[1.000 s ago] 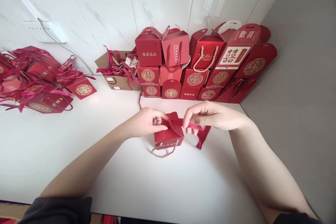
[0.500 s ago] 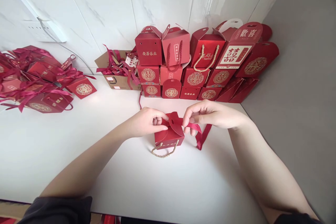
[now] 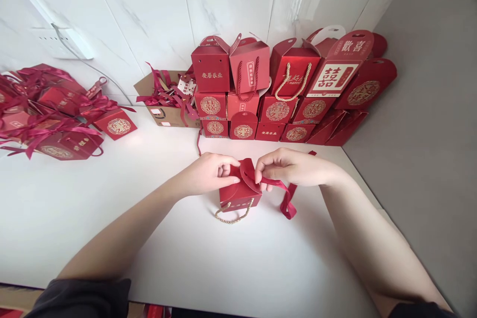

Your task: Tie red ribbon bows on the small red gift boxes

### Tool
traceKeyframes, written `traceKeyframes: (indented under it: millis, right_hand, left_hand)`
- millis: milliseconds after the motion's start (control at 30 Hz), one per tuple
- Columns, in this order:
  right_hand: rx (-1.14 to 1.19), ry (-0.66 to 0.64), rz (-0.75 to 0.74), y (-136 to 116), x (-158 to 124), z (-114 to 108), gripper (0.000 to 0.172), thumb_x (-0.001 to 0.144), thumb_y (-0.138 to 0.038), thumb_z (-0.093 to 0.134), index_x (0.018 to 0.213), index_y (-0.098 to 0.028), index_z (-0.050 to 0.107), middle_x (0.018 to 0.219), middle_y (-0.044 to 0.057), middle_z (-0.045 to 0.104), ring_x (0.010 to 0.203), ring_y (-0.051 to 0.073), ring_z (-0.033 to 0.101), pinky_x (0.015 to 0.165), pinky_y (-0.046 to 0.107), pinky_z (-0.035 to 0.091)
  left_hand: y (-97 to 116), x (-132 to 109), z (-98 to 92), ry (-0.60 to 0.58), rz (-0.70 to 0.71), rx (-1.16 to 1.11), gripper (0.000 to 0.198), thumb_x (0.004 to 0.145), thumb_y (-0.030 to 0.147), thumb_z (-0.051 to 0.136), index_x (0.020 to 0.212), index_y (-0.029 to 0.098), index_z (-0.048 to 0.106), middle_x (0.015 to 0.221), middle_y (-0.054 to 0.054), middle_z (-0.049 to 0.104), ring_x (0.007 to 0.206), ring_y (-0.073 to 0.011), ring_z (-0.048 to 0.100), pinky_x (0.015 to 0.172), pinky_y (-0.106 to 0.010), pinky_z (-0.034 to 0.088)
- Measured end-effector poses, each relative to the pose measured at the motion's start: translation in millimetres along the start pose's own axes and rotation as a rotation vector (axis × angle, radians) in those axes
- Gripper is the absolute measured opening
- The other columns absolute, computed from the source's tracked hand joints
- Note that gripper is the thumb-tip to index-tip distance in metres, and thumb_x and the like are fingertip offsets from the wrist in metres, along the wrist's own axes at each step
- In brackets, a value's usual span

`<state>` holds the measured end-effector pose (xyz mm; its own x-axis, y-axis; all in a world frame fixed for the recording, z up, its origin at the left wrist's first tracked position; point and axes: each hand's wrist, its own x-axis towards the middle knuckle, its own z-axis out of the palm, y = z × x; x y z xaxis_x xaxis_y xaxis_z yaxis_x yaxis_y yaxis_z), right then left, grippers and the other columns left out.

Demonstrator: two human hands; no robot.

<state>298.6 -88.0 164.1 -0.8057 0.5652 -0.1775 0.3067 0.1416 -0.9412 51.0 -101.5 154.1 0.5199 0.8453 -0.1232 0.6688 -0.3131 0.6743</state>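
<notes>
A small red gift box with gold lettering stands on the white table, its folded top flaps facing up. A twisted gold cord handle droops from its near side. My left hand is closed on the left part of the box top, thumb and curled fingers at the flaps. At the right of the top, my right hand pinches a dark red ribbon close to the flap slot. From these fingers the ribbon hangs in a loop to the table, and its far end shows behind my right wrist.
Stacked red gift boxes line the wall at the back. Left of them, a cardboard box holds ribbons and tags. Several ribbon-tied red boxes are heaped at the far left. A grey panel borders the table's right side.
My right hand has shifted slightly left and down toward the flap slot, bringing the ribbon along. The ribbon's loop has swung, and its far end now shows behind my wrist. My left hand stays put.
</notes>
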Motion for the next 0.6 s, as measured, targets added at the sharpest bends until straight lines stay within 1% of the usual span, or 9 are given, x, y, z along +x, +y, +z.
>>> traceKeyframes:
  millis: [100,233,400,500,600]
  right_hand:
    - [0.035,-0.021,-0.039,0,2,2,0.020,0.087,-0.013,0.046,0.086,-0.017,0.065,0.079,0.002,0.066,0.072,0.013,0.059,0.071,0.028,0.047]
    - [0.115,-0.002,-0.074,-2,2,1,0.019,0.087,-0.012,0.045,0.081,-0.017,0.062,0.074,0.000,0.062,0.070,0.012,0.057,0.071,0.028,0.046]
    - [0.044,-0.005,-0.067,-3,1,0,0.020,0.085,-0.009,0.044,0.077,-0.017,0.060,0.073,-0.001,0.061,0.070,0.012,0.056,0.071,0.027,0.045]
    - [0.001,-0.002,-0.031,-1,3,1,0.020,0.085,-0.010,0.044,0.077,-0.017,0.061,0.075,0.000,0.061,0.070,0.012,0.056,0.069,0.026,0.044]
    - [-0.046,-0.006,0.007,0,3,1,0.020,0.087,-0.013,0.044,0.078,-0.017,0.061,0.075,0.000,0.062,0.070,0.012,0.056,0.068,0.026,0.044]
  left_hand:
    - [3,0,1.9,0.009,0.002,-0.006,0.032,0.080,0.032,0.060,0.109,0.021,0.068,0.067,0.004,0.052,0.060,-0.0089,0.046,0.058,-0.021,0.039]
    - [4,0,5.2,0.011,0.035,-0.018,0.026,0.080,0.030,0.059,0.102,0.021,0.069,0.063,0.005,0.049,0.057,-0.0083,0.042,0.056,-0.021,0.036]
    - [5,0,9.1,0.011,0.061,-0.022,0.027,0.080,0.032,0.060,0.101,0.019,0.069,0.059,0.006,0.045,0.055,-0.0080,0.039,0.056,-0.021,0.035]
    - [4,1,12.8,0.012,0.062,-0.049,0.024,0.081,0.031,0.058,0.098,0.019,0.070,0.057,0.007,0.040,0.054,-0.0078,0.035,0.054,-0.021,0.032]
    - [2,3,16.8,0.038,0.042,-0.120,0.020,0.082,0.029,0.055,0.092,0.019,0.070,0.058,0.006,0.040,0.056,-0.0083,0.036,0.056,-0.021,0.033]
